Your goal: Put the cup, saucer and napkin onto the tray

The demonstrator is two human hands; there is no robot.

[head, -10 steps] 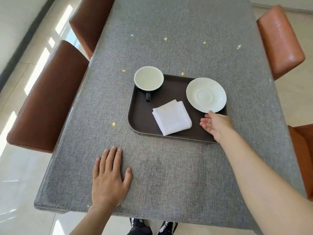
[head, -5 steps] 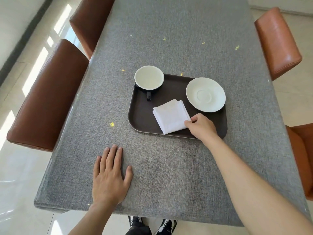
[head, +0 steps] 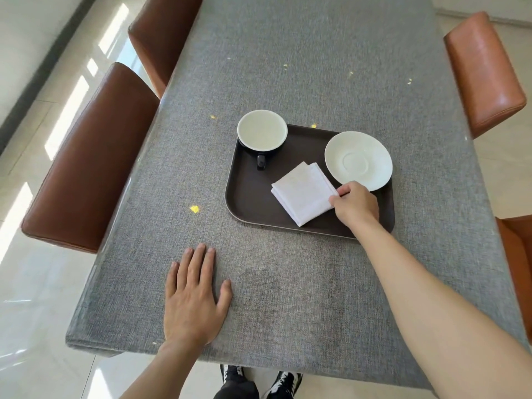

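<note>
Right hand [head: 357, 207] has slid up the napkin [head: 302, 192], grip pinching its corner beside the saucer [head: 358, 160]

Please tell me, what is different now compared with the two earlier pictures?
The right hand moved from the saucer leftward to the napkin and now pinches its right corner. The cup, saucer, napkin, tray and the flat left hand kept their places.

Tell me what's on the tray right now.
On the tray: cup, saucer and folded napkin, its corner in the right hand grip. That hand covers part of the tray's near right.
</note>
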